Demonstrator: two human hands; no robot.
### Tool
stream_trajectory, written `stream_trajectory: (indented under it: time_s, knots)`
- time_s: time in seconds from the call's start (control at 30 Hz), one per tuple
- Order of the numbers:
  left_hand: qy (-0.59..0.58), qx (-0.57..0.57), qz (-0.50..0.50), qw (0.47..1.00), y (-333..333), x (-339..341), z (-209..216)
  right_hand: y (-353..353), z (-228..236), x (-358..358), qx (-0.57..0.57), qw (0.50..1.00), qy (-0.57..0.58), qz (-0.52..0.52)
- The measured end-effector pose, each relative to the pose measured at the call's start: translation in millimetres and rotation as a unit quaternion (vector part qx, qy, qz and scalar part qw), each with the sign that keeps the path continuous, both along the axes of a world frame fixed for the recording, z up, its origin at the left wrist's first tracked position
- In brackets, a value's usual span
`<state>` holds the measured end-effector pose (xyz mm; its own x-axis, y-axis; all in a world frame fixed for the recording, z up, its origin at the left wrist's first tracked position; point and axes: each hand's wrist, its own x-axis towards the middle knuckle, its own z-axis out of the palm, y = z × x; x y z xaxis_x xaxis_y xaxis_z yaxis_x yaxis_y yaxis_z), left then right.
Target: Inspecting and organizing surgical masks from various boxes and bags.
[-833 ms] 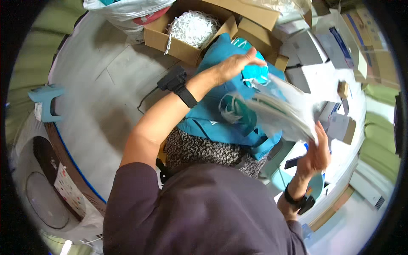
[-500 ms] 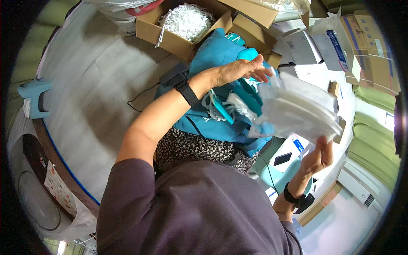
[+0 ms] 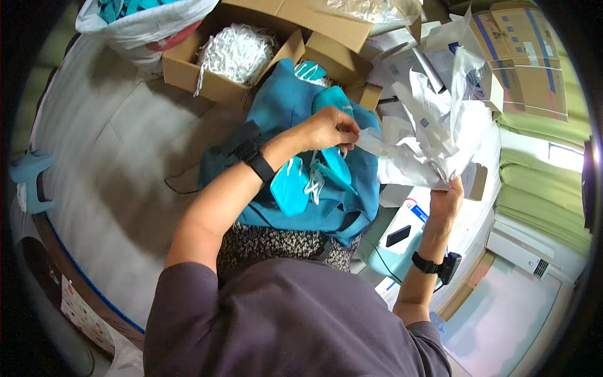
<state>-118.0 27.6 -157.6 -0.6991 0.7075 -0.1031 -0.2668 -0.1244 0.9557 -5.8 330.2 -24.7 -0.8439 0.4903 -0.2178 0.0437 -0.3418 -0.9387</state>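
My right hand grips a bunch of translucent white plastic bags from below. Their upper ends fan out and stand up loosely. With fingers pinched together, my left hand holds a corner of one bag pulled out toward the left. Beneath my left hand, several teal face masks with white straps lie on a blue cloth spread over my lap. Another mask rests farther up the cloth, partly hidden by that hand.
Ahead stands a cardboard box full of white straps. Beside it are a white sack of teal pieces and a second open box. A phone lies at right. A blue stool stands far left.
My left hand has closed on a bag corner and drawn it left. The bags, bunched flat before, now splay upward in my right hand. The whole view has shifted slightly.
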Motion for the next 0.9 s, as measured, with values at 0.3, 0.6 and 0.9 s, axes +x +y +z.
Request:
stream_trajectory:
  time_s: [0.3, 0.6, 0.9]
  knots:
    - [0.096, -0.128, 0.062, 0.985, -19, 10, -28, 10, -31, -102, -0.071, 0.996, -0.054, -0.003]
    - [0.245, -0.257, 0.054, 0.933, -26, 28, -12, -31, 3, -307, -0.099, 0.994, 0.034, 0.022]
    - [0.386, -0.315, 0.023, 0.867, -19, 29, -38, -87, 51, -497, -0.06, 0.988, 0.002, 0.141]
